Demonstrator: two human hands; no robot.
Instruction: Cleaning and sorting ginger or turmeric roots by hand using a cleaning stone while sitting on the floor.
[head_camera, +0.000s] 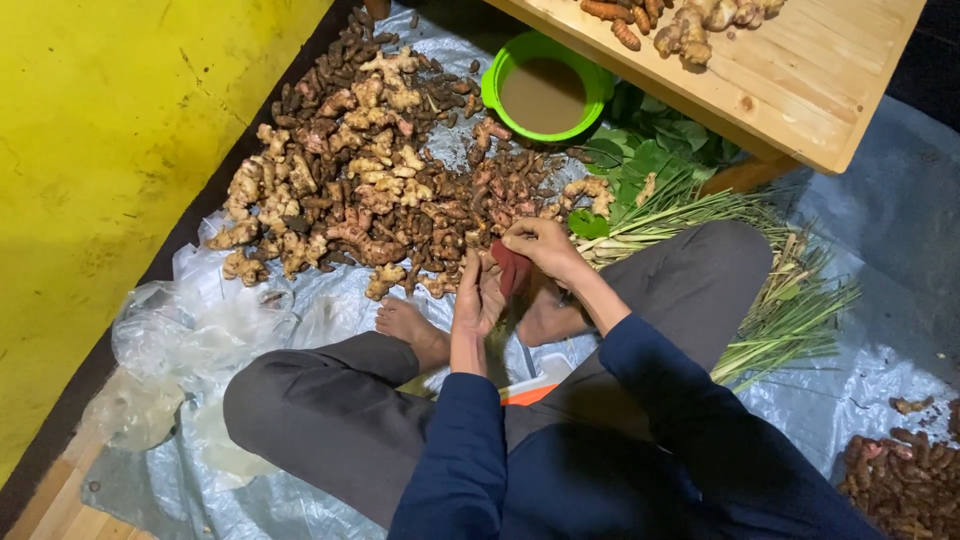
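I sit cross-legged on a plastic sheet (230, 320). My left hand (476, 297) and my right hand (541, 246) meet over my feet, both pinching a small dark red piece (511, 267) that looks like a root slice or a scrap; which one I cannot tell. Just beyond the hands lies a big heap of ginger and other brown roots (370, 170). A knife blade (526, 358) partly shows below my hands, next to something orange and white (528, 390).
A green bowl of murky brown water (545, 92) stands past the heap. Green leaves (650, 160) and lemongrass stalks (760, 290) lie to the right. A low wooden table (800, 80) carries more roots. A yellow wall (100, 150) is on the left.
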